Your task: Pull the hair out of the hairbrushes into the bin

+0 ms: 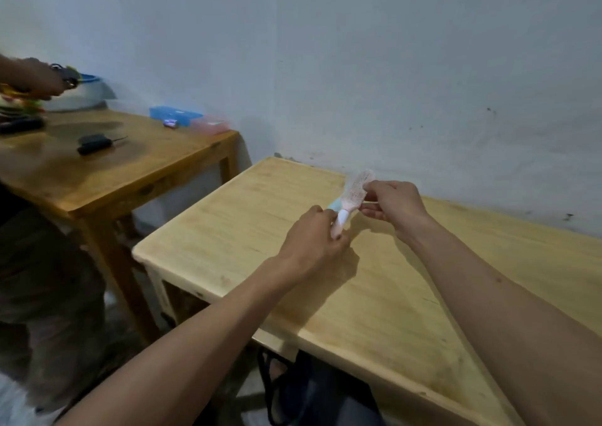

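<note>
Far left of the frame, another person's hand point(49, 78) reaches over a darker counter point(107, 168) carrying a black gadget point(93, 143) and a blue box point(176, 116). Moving to centre, the left hand point(314, 243) has its fingers wrapped around the handle of a pink brush point(353, 194), with a hint of a blue brush point(334, 204) tucked just behind it. Right of centre, the right hand point(395, 202) pinches at the bristle head, fingers narrow; whether it has hair is too blurred to tell. All above the pale counter point(407, 311).
</note>
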`<state>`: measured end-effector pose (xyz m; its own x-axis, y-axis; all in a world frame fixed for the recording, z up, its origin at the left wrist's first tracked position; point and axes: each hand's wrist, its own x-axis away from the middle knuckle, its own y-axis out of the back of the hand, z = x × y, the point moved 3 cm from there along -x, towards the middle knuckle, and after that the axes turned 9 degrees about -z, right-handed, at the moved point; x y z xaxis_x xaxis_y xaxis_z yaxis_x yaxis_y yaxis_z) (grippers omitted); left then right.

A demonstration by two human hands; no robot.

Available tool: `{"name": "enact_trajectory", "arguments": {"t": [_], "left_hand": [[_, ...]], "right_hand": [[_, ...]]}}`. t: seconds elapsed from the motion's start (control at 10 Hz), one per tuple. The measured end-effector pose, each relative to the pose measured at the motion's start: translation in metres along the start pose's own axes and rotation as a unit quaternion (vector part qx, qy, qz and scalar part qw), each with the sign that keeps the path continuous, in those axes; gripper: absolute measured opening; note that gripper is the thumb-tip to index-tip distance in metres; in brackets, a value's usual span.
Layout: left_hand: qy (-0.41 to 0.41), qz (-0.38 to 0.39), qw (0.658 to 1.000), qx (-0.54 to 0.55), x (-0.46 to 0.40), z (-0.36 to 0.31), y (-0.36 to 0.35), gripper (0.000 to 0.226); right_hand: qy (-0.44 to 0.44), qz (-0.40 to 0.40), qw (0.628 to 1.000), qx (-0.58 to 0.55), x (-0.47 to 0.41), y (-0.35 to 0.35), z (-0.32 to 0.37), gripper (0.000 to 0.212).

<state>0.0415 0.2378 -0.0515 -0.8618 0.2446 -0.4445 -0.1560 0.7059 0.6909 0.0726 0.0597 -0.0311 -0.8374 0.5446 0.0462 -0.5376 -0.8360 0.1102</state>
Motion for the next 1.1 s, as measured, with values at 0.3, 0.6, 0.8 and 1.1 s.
{"name": "enact_trajectory", "arguments": {"t": [0.3,0.6,0.8,1.1], "left_hand": [[-0.018,0.021,1.000,0.006,-0.027,-0.029,-0.051,0.032],[-0.005,0.028,0.999,-0.018,-0.061,-0.036,-0.081,0.023],[-0.013,0.003,1.000,-0.016,-0.076,-0.039,-0.090,0.024],[-0.024,-0.024,0.999,-0.034,-0.076,-0.038,-0.094,0.026]], "right_hand": [[-0.035,-0.068,0.995,0.062,-0.052,0.042,-0.025,0.019],[-0.027,-0.092,0.991,0.093,-0.100,0.044,-0.030,0.012],[-0.023,-0.096,0.989,0.114,-0.123,0.037,-0.030,0.013],[0.007,-0.095,0.987,0.129,-0.120,0.040,-0.034,0.019]]}}
